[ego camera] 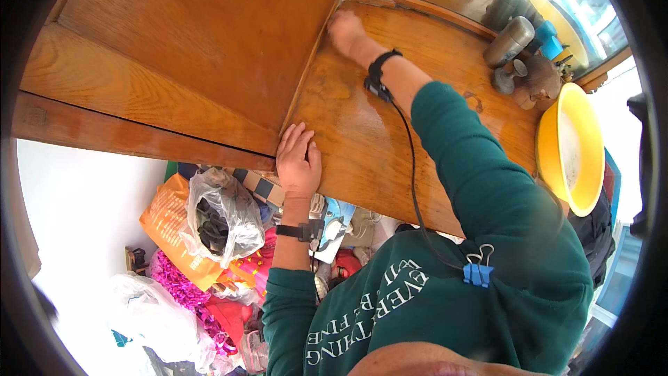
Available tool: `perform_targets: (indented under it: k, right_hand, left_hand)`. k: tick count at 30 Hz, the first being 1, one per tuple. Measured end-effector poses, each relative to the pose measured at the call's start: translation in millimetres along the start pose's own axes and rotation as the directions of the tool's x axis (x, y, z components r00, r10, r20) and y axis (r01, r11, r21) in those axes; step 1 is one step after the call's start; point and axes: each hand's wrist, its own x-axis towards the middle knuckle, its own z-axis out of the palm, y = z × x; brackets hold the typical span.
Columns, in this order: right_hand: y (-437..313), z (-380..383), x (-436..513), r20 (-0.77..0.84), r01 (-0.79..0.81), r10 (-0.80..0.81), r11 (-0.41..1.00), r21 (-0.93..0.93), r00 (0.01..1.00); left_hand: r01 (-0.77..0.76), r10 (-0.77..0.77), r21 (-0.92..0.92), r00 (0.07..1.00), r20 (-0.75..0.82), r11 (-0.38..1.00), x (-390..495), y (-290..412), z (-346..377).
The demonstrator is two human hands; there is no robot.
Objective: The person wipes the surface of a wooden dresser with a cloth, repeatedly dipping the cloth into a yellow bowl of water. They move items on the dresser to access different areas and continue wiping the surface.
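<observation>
My left hand [299,161] lies flat on the near edge of a varnished wooden tabletop [365,130], its fingertips against the foot of an upright wooden panel [209,36]. My right hand [345,30] reaches to the far corner, where the tabletop, the panel and a carved mirror frame [438,14] meet. That hand is curled and blurred, and whether it holds anything is hidden. Both wrists wear black straps with small devices. A cable runs from the right one to a blue binder clip [477,274] on the green sweatshirt.
At the right stand a metal flask [509,42], a blue cup [551,47], a small metal vessel [504,80] and a yellow plastic basin [570,149]. Below the tabletop lie an orange bag [172,224], a clear plastic bag [237,219], a white plastic bag [156,313] and pink tinsel [180,284].
</observation>
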Motion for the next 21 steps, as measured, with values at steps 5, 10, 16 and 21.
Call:
perform_targets:
  k: [5,10,16,21]
  right_hand:
    - [-32,-25,-95,-0.079,0.361,-0.369,0.803,0.473,0.926]
    - [60,-41,-66,0.255,-0.327,0.206,0.634,0.701,0.945]
    - [-4,-32,-102,-0.093,0.184,-0.161,0.774,0.605,0.983]
    - [-52,-31,-178,-0.413,0.676,-0.535,0.577,0.459,0.737]
  left_hand:
    - [0.005,-0.006,0.018,0.999,0.053,1.0,0,0,-1]
    - [-0.018,0.017,0.011,0.999,0.038,1.0,-1,-2,-2]
    - [-0.01,0.01,0.001,1.0,-0.004,1.0,-3,-2,0]
    - [-0.033,0.033,0.006,0.999,-0.025,0.999,-1,-4,1]
